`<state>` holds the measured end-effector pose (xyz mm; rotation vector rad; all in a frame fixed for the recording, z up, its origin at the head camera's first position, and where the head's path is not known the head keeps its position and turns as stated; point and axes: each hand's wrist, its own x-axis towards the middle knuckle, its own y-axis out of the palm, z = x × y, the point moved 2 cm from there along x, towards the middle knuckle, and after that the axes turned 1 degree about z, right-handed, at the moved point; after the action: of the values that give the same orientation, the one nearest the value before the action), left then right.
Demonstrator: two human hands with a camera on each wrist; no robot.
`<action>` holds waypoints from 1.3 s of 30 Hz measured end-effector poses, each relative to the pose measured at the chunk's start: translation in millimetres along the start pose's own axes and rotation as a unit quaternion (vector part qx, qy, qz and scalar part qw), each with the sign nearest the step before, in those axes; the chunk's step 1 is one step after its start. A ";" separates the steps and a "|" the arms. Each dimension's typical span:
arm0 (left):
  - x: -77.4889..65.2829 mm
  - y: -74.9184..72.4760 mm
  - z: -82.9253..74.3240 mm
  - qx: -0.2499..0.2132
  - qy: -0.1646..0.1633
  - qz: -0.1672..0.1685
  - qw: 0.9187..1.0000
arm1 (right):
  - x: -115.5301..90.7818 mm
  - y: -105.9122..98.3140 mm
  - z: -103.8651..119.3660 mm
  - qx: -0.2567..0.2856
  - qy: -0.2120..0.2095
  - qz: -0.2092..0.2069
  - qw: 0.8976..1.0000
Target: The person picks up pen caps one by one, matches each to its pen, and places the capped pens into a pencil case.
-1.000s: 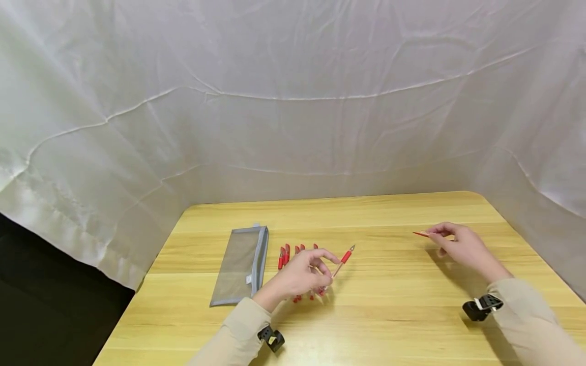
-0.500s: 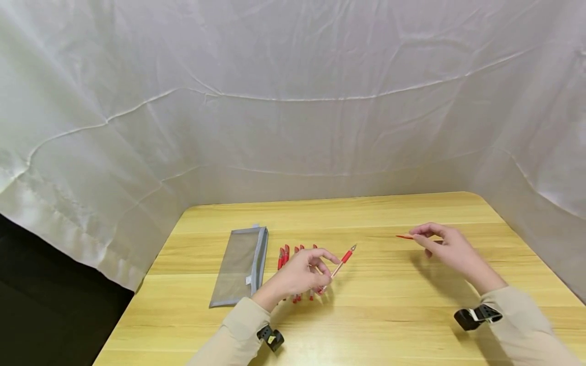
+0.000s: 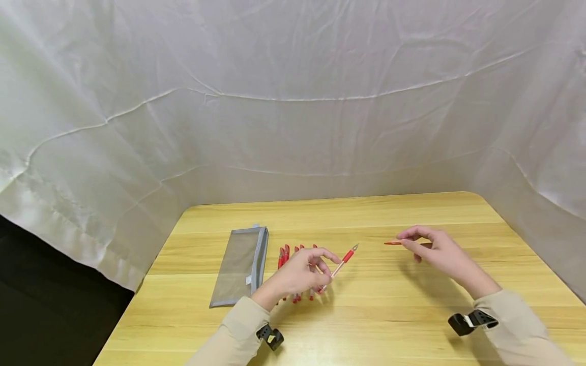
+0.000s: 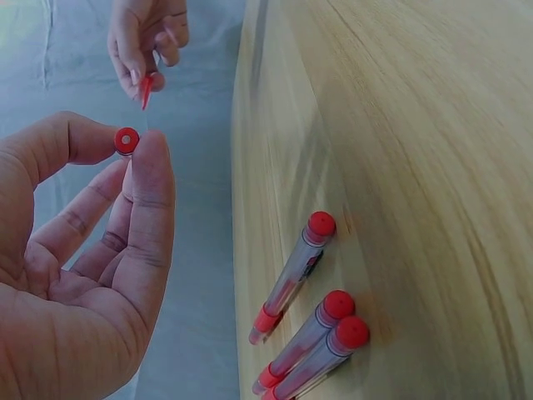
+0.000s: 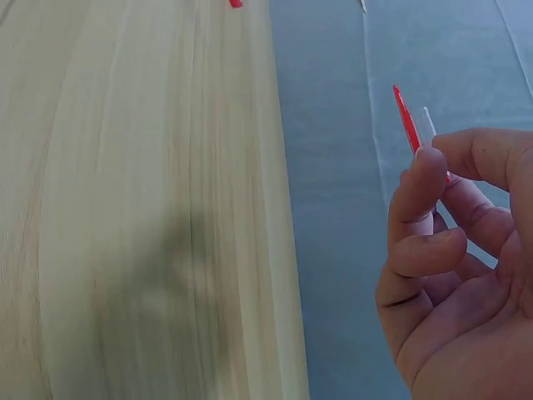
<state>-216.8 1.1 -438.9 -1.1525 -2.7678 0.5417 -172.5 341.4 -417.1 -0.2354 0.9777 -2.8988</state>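
My left hand (image 3: 297, 273) pinches an uncapped red gel pen (image 3: 348, 255) between thumb and fingertips, its metal tip pointing up and to the right. In the left wrist view the pen's round red end (image 4: 126, 140) faces the camera. Farther right, my right hand (image 3: 437, 252) pinches a pen cap (image 3: 392, 243) in the air; its red clip and clear body show in the right wrist view, with the thumb and forefinger covering the rest. A gap lies between the pen tip and the cap. Several red pens (image 4: 291, 279) lie side by side under my left hand, partly hidden by it.
A grey mesh zip pouch (image 3: 260, 254) lies left of the pens on the wooden table (image 3: 380, 315). Pale curtains (image 3: 320, 132) hang behind the table and at both sides. A dark area (image 3: 50, 295) lies beyond its left edge.
My right hand has moved left and slightly toward me with the cap, closer to the pen. The left hand has kept almost still with the pen.
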 end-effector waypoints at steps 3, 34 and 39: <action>0.4 0.5 -0.2 -0.006 -0.003 0.001 1.000 | -0.3 2.9 3.5 0.007 0.001 0.007 1.000; 2.9 9.4 -0.4 -0.004 0.006 0.017 1.000 | 3.1 24.3 23.8 0.029 -0.018 0.043 0.999; 3.1 10.0 -1.5 0.004 0.008 0.019 1.000 | 3.7 24.9 26.8 0.035 -0.021 0.045 0.998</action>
<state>-212.0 10.2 -441.2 -1.2054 -2.7327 0.5427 -171.1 305.2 -410.7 -0.2395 0.8556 -2.8291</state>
